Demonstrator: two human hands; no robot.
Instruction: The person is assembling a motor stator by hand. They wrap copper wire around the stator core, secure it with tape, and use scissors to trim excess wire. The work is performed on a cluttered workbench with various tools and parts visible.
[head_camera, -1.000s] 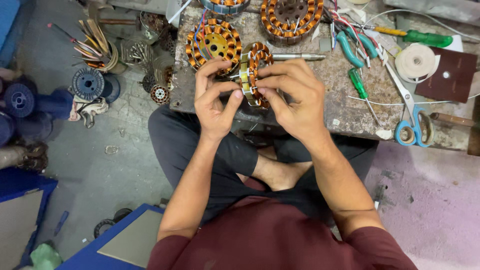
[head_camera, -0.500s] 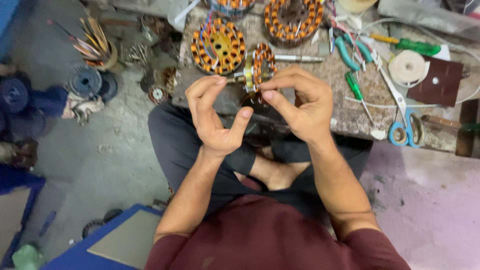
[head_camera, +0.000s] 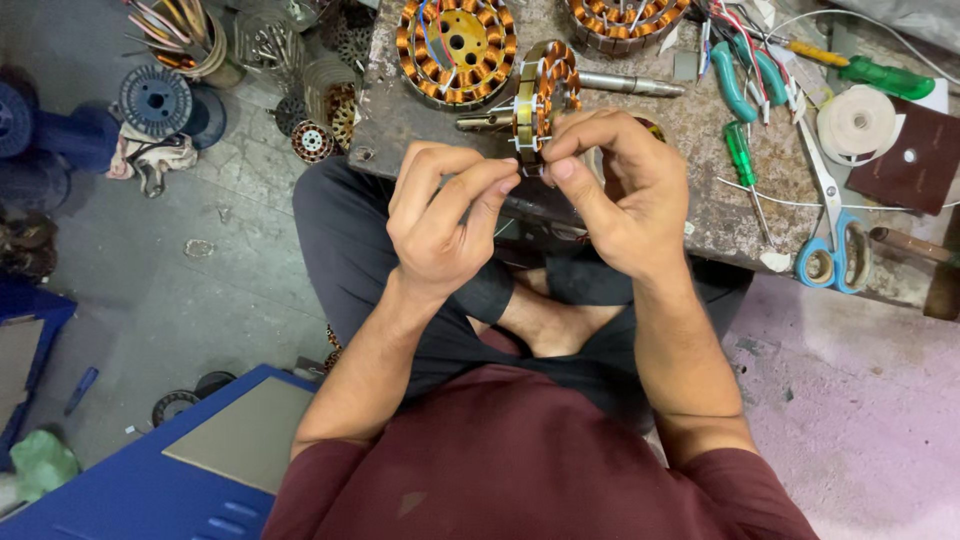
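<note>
A round motor stator (head_camera: 543, 92) wound with copper coils stands on edge at the near side of a worn workbench (head_camera: 700, 210), on a steel shaft. My left hand (head_camera: 445, 215) pinches with thumb and fingertips at the stator's lower rim. My right hand (head_camera: 620, 185) pinches the same spot from the right, fingers curled. Something small and white sits between the fingertips; I cannot tell what it is. A second stator (head_camera: 462, 45) lies flat just behind.
On the bench lie a third stator (head_camera: 625, 20), blue-handled scissors (head_camera: 835, 245), green pliers (head_camera: 745, 80), green screwdrivers (head_camera: 742, 160), a white tape roll (head_camera: 857, 122). On the floor to the left are spools (head_camera: 155, 100) and a cup of wires (head_camera: 185, 35). A blue box (head_camera: 180, 460) stands at lower left.
My left hand has closed from spread fingers into a pinch at the stator's lower rim. Both hands have drawn together there.
</note>
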